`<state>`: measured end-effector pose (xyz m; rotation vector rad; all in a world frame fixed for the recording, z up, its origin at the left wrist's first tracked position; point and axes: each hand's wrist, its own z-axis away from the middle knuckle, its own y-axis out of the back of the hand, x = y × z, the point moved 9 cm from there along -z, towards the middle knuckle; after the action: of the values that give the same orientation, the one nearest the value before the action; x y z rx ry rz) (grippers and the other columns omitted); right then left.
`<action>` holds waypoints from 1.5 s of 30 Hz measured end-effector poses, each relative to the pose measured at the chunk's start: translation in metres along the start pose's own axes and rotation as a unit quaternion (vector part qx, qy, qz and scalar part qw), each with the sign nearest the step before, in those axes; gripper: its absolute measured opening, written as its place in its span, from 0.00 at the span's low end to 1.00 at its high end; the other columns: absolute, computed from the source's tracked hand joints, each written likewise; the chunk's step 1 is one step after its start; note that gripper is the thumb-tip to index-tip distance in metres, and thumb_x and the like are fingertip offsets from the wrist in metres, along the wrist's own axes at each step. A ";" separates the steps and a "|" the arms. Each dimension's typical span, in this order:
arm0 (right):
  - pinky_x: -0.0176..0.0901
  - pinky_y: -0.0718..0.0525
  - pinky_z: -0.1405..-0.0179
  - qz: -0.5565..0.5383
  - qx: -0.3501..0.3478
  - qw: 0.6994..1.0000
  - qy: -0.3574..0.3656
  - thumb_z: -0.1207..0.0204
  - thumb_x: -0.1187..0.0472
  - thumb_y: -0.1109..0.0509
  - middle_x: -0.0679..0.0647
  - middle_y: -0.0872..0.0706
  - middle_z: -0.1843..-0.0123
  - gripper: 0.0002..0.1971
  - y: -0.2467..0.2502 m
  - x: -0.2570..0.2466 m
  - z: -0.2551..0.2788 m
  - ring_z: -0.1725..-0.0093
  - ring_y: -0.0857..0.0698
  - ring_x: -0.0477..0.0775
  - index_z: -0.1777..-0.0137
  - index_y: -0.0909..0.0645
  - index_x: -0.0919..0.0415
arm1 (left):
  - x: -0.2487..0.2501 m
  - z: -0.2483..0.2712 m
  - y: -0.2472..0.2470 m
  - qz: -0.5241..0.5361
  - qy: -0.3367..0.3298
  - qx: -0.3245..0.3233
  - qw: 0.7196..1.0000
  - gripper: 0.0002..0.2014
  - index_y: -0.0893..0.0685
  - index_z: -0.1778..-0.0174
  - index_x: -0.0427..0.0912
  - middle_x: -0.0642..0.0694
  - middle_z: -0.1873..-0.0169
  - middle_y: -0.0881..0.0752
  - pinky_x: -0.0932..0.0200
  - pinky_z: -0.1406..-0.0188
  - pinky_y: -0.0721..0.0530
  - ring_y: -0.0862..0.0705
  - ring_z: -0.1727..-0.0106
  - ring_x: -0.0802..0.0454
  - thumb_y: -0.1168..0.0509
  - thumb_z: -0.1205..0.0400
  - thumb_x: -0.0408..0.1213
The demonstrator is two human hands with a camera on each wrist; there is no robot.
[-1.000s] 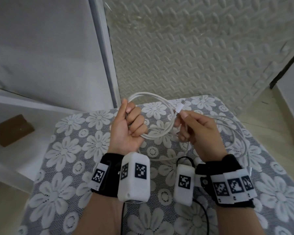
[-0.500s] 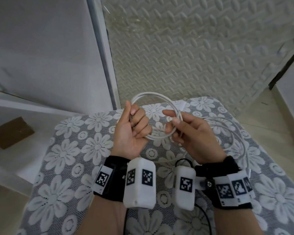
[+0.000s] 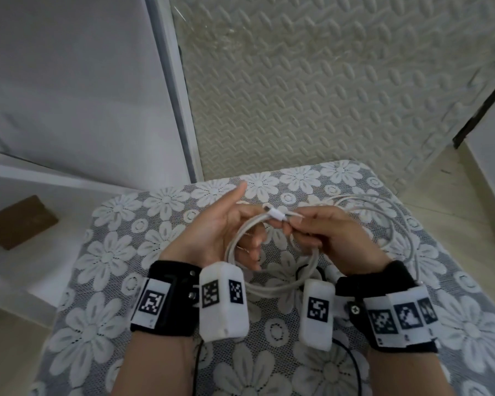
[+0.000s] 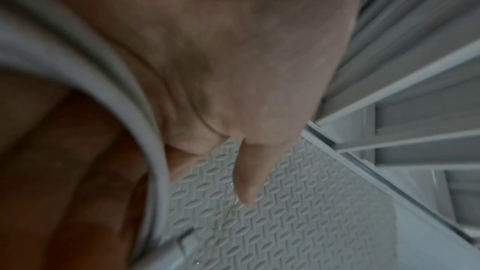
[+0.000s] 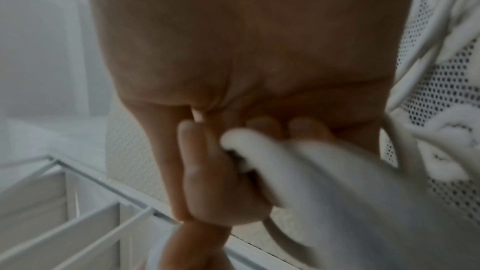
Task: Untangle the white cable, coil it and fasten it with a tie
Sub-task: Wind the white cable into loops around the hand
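Observation:
In the head view my left hand [image 3: 239, 221] lies palm up with the thumb pointing straight, and its fingers curl round a coil of the white cable [image 3: 269, 291]. The coil hangs between both hands, above the table. My right hand [image 3: 293, 221] pinches the cable just behind its white plug [image 3: 275, 215], which points left toward the left thumb. More loose cable [image 3: 389, 212] lies in loops on the cloth at the right. The left wrist view shows the cable [image 4: 153, 151] running along my palm. In the right wrist view, blurred cable [image 5: 298, 171] passes under my curled fingers [image 5: 202, 171]. No tie is visible.
The table wears a grey cloth with white lace flowers [image 3: 120, 252]. A textured foam panel [image 3: 326, 95] stands behind it. To the left, a brown block [image 3: 17, 221] lies on a white ledge. Thin black wires [image 3: 352, 364] trail from my wrist units.
The coil, held up above my fists earlier, now hangs lower between the hands. My right hand has brought the plug end across to the left. My left thumb has straightened.

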<state>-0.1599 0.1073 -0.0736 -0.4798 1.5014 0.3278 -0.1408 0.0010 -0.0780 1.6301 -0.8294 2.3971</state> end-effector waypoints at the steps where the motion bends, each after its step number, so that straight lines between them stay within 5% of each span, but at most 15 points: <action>1: 0.43 0.46 0.73 0.009 -0.009 1.000 -0.006 0.28 0.59 0.35 0.52 0.36 0.79 0.12 -0.004 0.001 -0.001 0.79 0.39 0.45 0.68 0.14 0.60 | -0.003 -0.001 -0.003 -0.018 0.014 -0.003 1.000 0.34 0.16 0.57 0.36 0.44 0.78 0.26 0.59 0.79 0.18 0.23 0.80 0.51 0.51 0.25 0.65; 5: 0.32 0.39 0.76 0.018 -0.029 0.999 -0.013 0.29 0.61 0.34 0.65 0.32 0.69 0.10 -0.011 0.004 -0.004 0.77 0.37 0.45 0.66 0.13 0.61 | -0.007 -0.003 -0.005 -0.077 0.025 -0.008 0.997 0.32 0.17 0.65 0.40 0.41 0.74 0.28 0.63 0.81 0.21 0.24 0.81 0.52 0.43 0.27 0.70; 9: 0.31 0.37 0.75 0.019 -0.029 0.999 -0.015 0.29 0.61 0.33 0.77 0.31 0.66 0.10 -0.011 0.004 -0.003 0.77 0.37 0.45 0.64 0.12 0.63 | -0.005 -0.003 -0.004 -0.111 -0.006 -0.003 0.994 0.25 0.18 0.71 0.44 0.43 0.76 0.29 0.67 0.84 0.30 0.29 0.83 0.54 0.31 0.33 0.65; 14: 0.31 0.34 0.75 0.022 -0.021 0.999 -0.017 0.29 0.60 0.34 0.55 0.34 0.76 0.11 -0.010 0.003 -0.001 0.78 0.36 0.43 0.68 0.13 0.62 | -0.005 -0.003 -0.004 -0.140 0.001 0.005 0.990 0.19 0.21 0.72 0.44 0.52 0.81 0.38 0.67 0.83 0.35 0.38 0.82 0.59 0.36 0.22 0.54; 22: 0.31 0.29 0.72 0.066 -0.001 0.998 0.022 0.23 0.63 0.36 0.44 0.30 0.81 0.09 -0.013 -0.009 -0.001 0.78 0.32 0.40 0.63 0.18 0.65 | 0.002 -0.009 0.005 -0.109 -0.036 0.042 0.992 0.18 0.32 0.73 0.44 0.54 0.82 0.40 0.66 0.84 0.33 0.41 0.83 0.60 0.41 0.22 0.51; 30: 0.31 0.22 0.72 0.088 0.032 0.994 0.052 0.26 0.74 0.30 0.46 0.18 0.74 0.09 -0.004 -0.012 -0.001 0.74 0.22 0.44 0.57 0.16 0.59 | 0.011 -0.007 0.017 -0.030 -0.074 0.079 0.994 0.18 0.32 0.76 0.46 0.54 0.83 0.41 0.68 0.84 0.38 0.43 0.84 0.60 0.41 0.23 0.51; 36: 0.35 0.19 0.68 0.081 0.060 0.993 0.066 0.26 0.72 0.30 0.53 0.17 0.73 0.09 0.001 -0.014 -0.001 0.72 0.20 0.48 0.57 0.14 0.57 | 0.015 -0.007 0.021 0.011 -0.092 0.092 0.991 0.19 0.33 0.76 0.46 0.54 0.82 0.41 0.67 0.85 0.38 0.44 0.84 0.61 0.41 0.23 0.52; 45: 0.37 0.17 0.60 0.046 0.089 0.993 0.064 0.24 0.69 0.31 0.50 0.14 0.73 0.05 0.008 -0.012 -0.001 0.70 0.17 0.47 0.55 0.15 0.61 | 0.023 -0.007 0.021 0.112 -0.139 0.069 0.981 0.19 0.34 0.74 0.46 0.55 0.82 0.40 0.68 0.85 0.33 0.42 0.84 0.62 0.45 0.19 0.50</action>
<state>-0.1660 0.1148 -0.0623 -0.2951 1.6643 0.2351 -0.1645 -0.0180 -0.0669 2.0652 -0.9552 2.4552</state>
